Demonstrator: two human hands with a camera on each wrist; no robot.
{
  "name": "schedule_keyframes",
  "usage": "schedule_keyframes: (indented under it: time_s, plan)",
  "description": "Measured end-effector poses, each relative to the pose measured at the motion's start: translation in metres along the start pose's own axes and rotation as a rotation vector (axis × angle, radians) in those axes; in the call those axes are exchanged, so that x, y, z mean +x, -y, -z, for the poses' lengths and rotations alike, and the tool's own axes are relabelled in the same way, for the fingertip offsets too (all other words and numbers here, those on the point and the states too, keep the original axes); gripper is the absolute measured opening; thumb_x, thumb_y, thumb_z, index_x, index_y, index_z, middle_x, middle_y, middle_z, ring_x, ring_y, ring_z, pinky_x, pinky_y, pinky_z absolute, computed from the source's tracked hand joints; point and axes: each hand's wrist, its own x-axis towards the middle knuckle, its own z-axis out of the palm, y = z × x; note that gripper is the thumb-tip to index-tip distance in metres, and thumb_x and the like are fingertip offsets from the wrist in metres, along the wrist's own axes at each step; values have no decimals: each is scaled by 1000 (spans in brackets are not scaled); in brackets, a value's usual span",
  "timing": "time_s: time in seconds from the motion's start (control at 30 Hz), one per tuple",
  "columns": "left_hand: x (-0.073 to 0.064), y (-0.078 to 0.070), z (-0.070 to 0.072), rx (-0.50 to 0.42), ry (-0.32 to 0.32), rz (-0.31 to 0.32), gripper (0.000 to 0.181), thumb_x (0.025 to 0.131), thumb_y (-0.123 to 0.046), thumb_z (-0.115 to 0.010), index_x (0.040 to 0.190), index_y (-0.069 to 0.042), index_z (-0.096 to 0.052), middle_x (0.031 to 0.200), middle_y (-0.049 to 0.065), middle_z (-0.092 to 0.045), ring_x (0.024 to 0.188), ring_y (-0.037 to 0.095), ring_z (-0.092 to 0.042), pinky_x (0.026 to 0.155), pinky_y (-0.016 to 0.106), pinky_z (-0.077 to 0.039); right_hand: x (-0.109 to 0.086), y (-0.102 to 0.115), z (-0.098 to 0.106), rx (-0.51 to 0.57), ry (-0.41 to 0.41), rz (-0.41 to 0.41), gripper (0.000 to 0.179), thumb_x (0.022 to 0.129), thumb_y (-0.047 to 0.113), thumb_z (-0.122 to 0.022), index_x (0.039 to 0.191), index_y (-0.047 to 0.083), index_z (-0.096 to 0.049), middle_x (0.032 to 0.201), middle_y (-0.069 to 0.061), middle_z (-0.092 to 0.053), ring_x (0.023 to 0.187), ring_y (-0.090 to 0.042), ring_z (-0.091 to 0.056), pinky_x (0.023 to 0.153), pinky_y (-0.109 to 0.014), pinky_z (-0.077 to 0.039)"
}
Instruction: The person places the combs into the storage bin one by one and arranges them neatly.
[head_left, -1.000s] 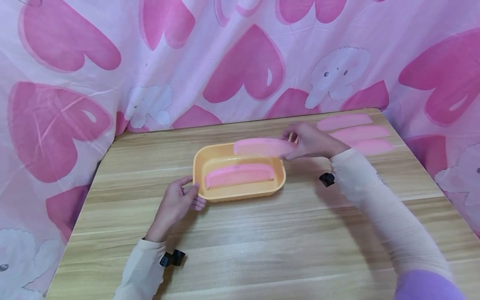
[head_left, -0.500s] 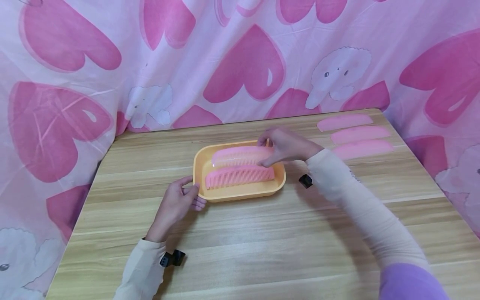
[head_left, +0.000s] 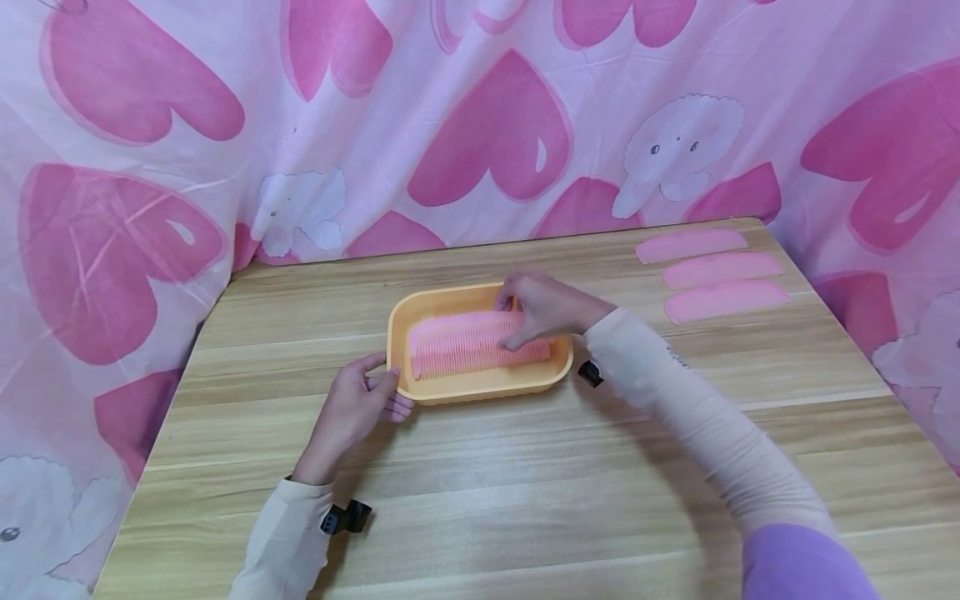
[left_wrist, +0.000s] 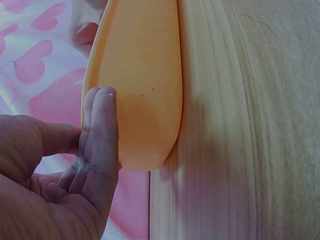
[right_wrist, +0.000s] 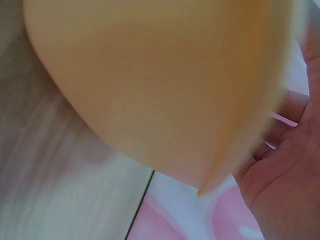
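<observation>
A yellow-orange plastic basin (head_left: 487,390) stands on the table with two pink combs in it. My left hand (head_left: 354,410) pinches its left end, thumb on the rim; in the left wrist view straight fingers (left_wrist: 102,120) lie along the outer wall (left_wrist: 145,70). Reaching over the right end, my right hand (head_left: 551,307) holds one comb (head_left: 442,324) by its right part, thumb in front and fingers behind. That comb overlaps the other comb (head_left: 450,364), which lies nearer the front wall. In the right wrist view the basin's wall (right_wrist: 135,90) hides the combs and the fingertips.
Three more pink combs lie at the table's back right: a rear one (head_left: 690,244), a middle one (head_left: 722,269) and a front one (head_left: 727,300). A pink heart-print curtain (head_left: 487,125) hangs behind the wooden table (head_left: 480,500).
My right hand has brought its comb left and down, from over the basin's back right rim to inside, against the other comb. My left hand has stayed at the basin's left end.
</observation>
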Motion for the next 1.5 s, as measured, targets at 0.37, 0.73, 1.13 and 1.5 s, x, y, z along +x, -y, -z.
schedule_keyframes:
  time_s: [0.37, 0.73, 1.13, 1.5]
  plan:
    - [-1, 1, 1, -22, 15, -23, 43, 106, -6, -48, 145, 10, -41, 78, 18, -73, 65, 22, -72, 65, 36, -65, 5, -10, -17, -5, 51, -3, 50, 69, 28, -91, 103, -1, -69, 98, -6, -67, 91, -21, -58, 84, -33, -54]
    - [-1, 0, 0, -9, 13, -16, 43, 107, -6, -48, 146, 9, -41, 79, 18, -73, 69, 28, -73, 66, 37, -65, 5, -11, -24, -102, 36, 8, 52, 67, 36, -92, 101, 2, -72, 98, -4, -66, 90, -18, -58, 85, -31, -54]
    - [0, 0, 0, 3, 5, -11, 44, 107, -7, -48, 147, 9, -40, 80, 18, -73, 68, 26, -73, 65, 34, -65, 0, -8, -17, -116, 81, -2, 55, 76, 38, -90, 112, 0, -71, 110, -5, -65, 100, -20, -59, 94, -33, -54]
    - [-1, 0, 0, 6, 7, -21, 44, 106, -7, -48, 146, 9, -41, 79, 17, -73, 67, 24, -72, 64, 34, -65, -20, -4, 12, -37, 27, -44, 52, 83, 28, -86, 121, -2, -68, 123, -12, -62, 109, -32, -60, 94, -41, -55]
